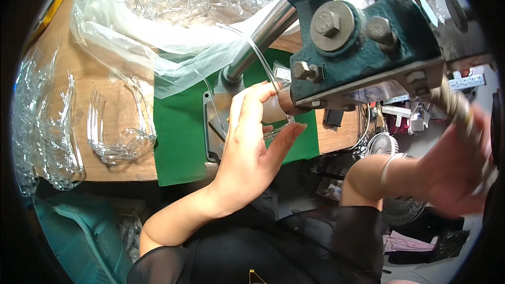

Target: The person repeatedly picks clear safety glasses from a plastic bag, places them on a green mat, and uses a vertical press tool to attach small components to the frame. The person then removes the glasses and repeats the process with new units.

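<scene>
A dark green hand press (363,37) with large bolts leans in from the upper right on a steel column (268,34). Under its head my left hand (244,142) has its fingers curled round a transparent plastic strip (260,55), the thumb a little apart. A whitish cylindrical part (271,109) shows beside these fingers, below the press's ram. My right hand (455,163) is raised at the far right, beside the tan-wrapped lever (451,100). Motion smears its fingers, so their grip on the lever cannot be made out.
A green mat (179,147) lies under the press base on the wooden table. Bundles of transparent plastic strips (121,142) lie to the left, and a plastic bag (126,47) full of them stands behind. A teal bin (79,231) is at lower left; a fan (383,144) stands at right.
</scene>
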Motion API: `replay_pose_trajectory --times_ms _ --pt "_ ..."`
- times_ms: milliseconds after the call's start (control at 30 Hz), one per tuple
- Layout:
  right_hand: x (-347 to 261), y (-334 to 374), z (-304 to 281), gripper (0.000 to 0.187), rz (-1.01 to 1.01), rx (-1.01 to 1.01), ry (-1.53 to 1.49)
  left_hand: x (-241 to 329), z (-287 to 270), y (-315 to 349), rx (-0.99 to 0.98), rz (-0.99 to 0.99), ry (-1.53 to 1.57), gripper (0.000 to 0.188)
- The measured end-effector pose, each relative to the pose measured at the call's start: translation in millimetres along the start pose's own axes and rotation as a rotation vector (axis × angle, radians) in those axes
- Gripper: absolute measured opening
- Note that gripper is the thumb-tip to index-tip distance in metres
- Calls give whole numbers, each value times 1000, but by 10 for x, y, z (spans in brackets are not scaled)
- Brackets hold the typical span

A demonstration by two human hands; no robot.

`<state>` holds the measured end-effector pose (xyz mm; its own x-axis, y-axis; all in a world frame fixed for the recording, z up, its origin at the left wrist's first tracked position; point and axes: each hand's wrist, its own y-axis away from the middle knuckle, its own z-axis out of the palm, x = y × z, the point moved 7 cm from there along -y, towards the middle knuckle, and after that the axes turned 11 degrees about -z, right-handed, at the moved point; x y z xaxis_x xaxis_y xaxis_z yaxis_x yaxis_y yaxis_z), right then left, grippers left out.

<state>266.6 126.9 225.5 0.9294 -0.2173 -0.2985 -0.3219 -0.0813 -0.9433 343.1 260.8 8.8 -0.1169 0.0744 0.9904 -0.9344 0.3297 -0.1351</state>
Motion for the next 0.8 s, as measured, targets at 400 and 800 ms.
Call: replay_pose_trajectory --times_ms 400,800 --pt "-260 729 -68 26 -216 187 -61 -210 204 33 -34 -130 256 54" --pt "570 1259 -227 62 -40 109 65 -94 -27 92 52 -68 47 57"
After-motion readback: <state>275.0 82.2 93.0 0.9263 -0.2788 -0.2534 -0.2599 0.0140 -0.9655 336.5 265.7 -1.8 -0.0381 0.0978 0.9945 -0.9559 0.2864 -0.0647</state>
